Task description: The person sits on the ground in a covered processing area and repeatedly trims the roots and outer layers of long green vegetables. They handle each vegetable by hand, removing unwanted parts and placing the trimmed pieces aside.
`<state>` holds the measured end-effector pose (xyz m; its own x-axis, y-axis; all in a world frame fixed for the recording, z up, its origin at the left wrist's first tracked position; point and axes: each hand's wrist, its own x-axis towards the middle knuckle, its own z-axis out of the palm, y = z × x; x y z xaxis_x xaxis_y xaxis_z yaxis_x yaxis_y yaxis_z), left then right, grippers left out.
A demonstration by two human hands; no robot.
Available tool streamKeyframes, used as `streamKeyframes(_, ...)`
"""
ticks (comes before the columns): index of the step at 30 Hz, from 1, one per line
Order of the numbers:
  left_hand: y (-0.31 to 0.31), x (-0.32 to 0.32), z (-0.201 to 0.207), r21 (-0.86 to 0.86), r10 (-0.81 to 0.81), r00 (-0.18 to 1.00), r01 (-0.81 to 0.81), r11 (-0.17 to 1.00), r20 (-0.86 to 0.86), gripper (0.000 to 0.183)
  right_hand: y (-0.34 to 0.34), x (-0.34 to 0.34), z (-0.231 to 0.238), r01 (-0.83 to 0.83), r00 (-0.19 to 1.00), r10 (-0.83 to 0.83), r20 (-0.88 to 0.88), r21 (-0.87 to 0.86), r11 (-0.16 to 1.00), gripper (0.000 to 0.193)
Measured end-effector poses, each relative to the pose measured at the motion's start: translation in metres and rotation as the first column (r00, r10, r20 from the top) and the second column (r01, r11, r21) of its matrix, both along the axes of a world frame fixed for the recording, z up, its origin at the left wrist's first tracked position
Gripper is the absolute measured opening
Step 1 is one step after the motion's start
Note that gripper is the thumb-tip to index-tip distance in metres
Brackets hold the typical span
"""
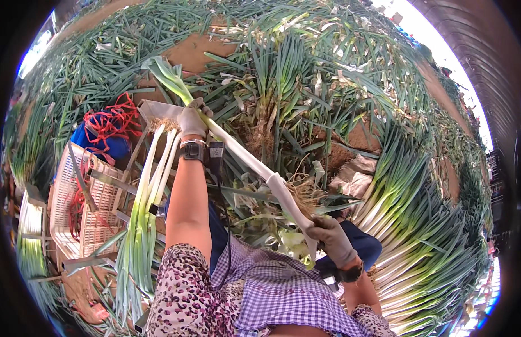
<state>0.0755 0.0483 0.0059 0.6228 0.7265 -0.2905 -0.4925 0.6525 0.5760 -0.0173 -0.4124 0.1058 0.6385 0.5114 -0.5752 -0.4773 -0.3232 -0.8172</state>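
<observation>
A long green onion (238,149) slants across in front of me, its cut green top at the upper left and its white part running down to the right. My left hand (192,119), in a grey glove, is closed around it just below the green top. My right hand (334,240), also gloved, is closed on the lower white end, where an outer layer looks loosened from the stalk. Whether it grips only that layer or the stalk too, I cannot tell. Pale roots (305,194) show beside this end. Several trimmed green onions (140,224) lie left of my left forearm.
A pale plastic crate (64,208) stands at the left, with tangled red ties (117,121) over a blue item (112,149) behind it. Metal bars (112,182) run beside the crate. A large row of green onions (406,236) lies at the right. Cut leaves (120,45) cover the ground ahead.
</observation>
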Motion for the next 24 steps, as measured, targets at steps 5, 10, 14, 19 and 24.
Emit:
streamKeyframes(5,0.018,-0.004,-0.004,0.018,-0.012,1.000,0.012,1.000,0.020,0.011,-0.069,-0.017,0.015,0.086,0.996,-0.087,-0.024,-0.032,0.996,0.019)
streamKeyframes(10,0.031,-0.007,-0.004,0.047,-0.053,0.998,0.051,0.998,0.032,0.018,-0.081,0.008,-0.034,-0.251,0.827,0.388,0.408,-0.349,0.903,0.033)
streamKeyframes(14,0.024,-0.007,-0.007,0.070,-0.013,0.999,0.010,0.997,0.048,0.022,-0.015,0.066,-0.022,-0.038,0.604,0.250,0.756,-0.287,0.957,0.068)
streamKeyframes(19,0.009,-0.008,0.010,0.030,-0.061,0.995,0.059,0.998,0.074,0.022,0.090,0.103,0.012,-0.136,0.529,0.114,0.841,-0.049,0.989,0.084)
streamKeyframes(24,0.018,-0.009,0.001,0.038,0.011,0.999,-0.013,0.999,0.046,0.021,0.116,0.072,-0.003,-0.200,0.975,0.178,0.132,0.178,0.963,0.058)
